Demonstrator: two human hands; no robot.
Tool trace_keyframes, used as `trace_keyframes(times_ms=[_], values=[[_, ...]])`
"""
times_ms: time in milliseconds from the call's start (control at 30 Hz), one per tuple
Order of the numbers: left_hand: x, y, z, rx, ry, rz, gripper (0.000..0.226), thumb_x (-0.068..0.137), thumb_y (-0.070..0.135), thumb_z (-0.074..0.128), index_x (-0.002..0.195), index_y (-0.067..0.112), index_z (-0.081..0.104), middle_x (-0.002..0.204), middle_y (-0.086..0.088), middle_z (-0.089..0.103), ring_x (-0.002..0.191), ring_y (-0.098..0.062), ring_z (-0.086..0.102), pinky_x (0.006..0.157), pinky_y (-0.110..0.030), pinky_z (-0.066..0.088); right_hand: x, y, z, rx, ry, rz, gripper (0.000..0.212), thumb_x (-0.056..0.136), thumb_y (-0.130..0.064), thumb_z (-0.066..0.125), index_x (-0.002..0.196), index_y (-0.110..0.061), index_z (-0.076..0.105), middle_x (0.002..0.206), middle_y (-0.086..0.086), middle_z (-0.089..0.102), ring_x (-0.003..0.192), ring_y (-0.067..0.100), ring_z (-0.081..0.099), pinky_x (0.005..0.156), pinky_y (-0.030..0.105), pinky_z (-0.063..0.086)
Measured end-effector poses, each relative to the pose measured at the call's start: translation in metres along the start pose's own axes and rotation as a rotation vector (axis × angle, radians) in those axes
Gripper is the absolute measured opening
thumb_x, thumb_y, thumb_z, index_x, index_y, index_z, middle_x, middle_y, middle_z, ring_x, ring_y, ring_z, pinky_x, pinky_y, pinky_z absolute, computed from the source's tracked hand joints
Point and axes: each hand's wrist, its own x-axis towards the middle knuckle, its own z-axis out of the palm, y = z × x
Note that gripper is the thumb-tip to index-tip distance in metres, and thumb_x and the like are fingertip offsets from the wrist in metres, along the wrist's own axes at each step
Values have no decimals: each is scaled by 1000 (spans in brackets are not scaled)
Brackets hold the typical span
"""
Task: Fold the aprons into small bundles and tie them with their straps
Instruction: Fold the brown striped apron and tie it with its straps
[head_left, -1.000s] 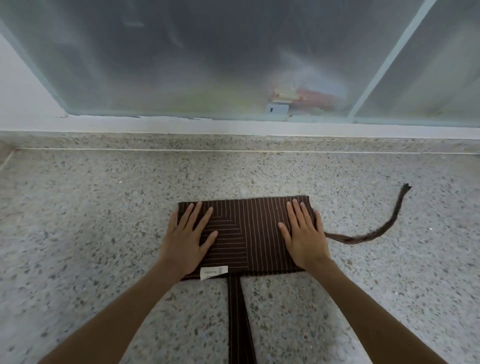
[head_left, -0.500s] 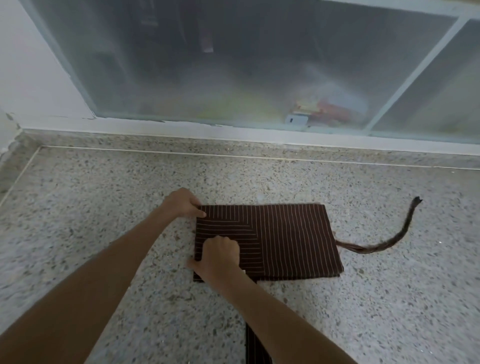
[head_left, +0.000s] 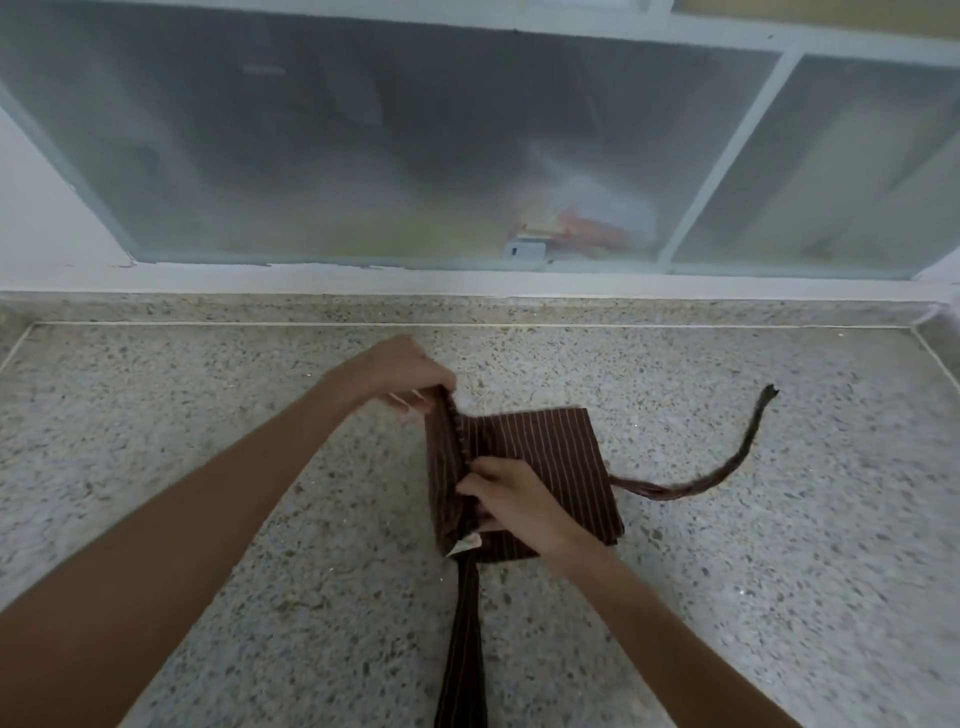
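Head view looks down on a speckled grey terrazzo counter (head_left: 208, 426) that spreads out under both forearms, with a frosted sliding window (head_left: 415, 156) well beyond the fingertips. Colours behind that glass are too blurred to name.

Between the two hands lies the dark brown apron with thin pale pinstripes (head_left: 550, 457), folded down to a flat rectangle on the counter. Its left portion stands up on edge, mid-fold, while the right portion lies flat beneath and past the right wrist. The left hand (head_left: 400, 374) pinches the far end of the raised edge between thumb and curled fingers. The right hand (head_left: 511, 501) grips the near end of the same raised edge, fingers curled around the stacked layers.

The cloth looks light and soft, with no stiffness of its own: the raised flap sags between the two grips. Several layers are stacked here, so they will probably slide on one another unless pinched right through. Holding at both ends of the fold line, as now, seems the sound place; a single middle grip would let the corners droop.

A twisted brown strap (head_left: 727, 462) trails from the bundle's right side and curls away beyond the right hand. A flat striped strap (head_left: 462, 649) runs from the near edge back between the forearms. Both are limp and easy to wrap.

A small white label (head_left: 464, 545) sits at the near edge just beside the right hand; any print on it is too small to read.
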Motion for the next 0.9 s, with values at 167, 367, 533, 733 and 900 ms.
trace_keyframes(times_ms=[167, 367, 533, 733, 900], values=[[24, 80, 87, 189, 135, 135, 25, 78, 30, 63, 88, 8, 69, 69, -4, 72, 60, -11, 69, 61, -25, 57, -34, 33, -87, 241, 171, 103, 14, 97, -15, 48, 93, -12, 61, 88, 0, 66, 76, 8, 65, 59, 19, 54], [37, 85, 163, 326, 326, 325, 37, 86, 52, 56, 83, 16, 66, 80, 0, 70, 76, -16, 66, 72, -31, 52, -19, 95, -134, -158, 388, 150, 27, 95, -16, 49, 96, 5, 66, 94, 21, 69, 89, 33, 66, 83, 46, 53], [15, 11, 162, 606, 562, 809, 31, 94, 37, 41, 105, 19, 64, 108, 1, 66, 98, -19, 63, 78, -32, 50, -20, 115, -133, -697, 689, -207, 30, 90, -18, 57, 119, -14, 58, 109, 2, 63, 101, 21, 60, 82, 38, 53], [23, -62, 172, 912, 377, 559, 72, 94, 63, 12, 147, 16, 27, 153, -4, 25, 142, -16, 20, 113, -39, 14, 28, 117, -112, -1216, 451, -400, 59, 101, -41, 12, 141, -9, 39, 147, 7, 40, 137, 21, 35, 112, 42, 17], [35, -68, 182, 872, 315, 465, 75, 92, 66, 12, 149, 17, 18, 156, -1, 15, 144, -14, 11, 115, -39, 12, 44, 134, -108, -1272, 382, -341, 61, 99, -45, 17, 148, -10, 24, 155, 5, 22, 144, 18, 19, 113, 42, 12]])
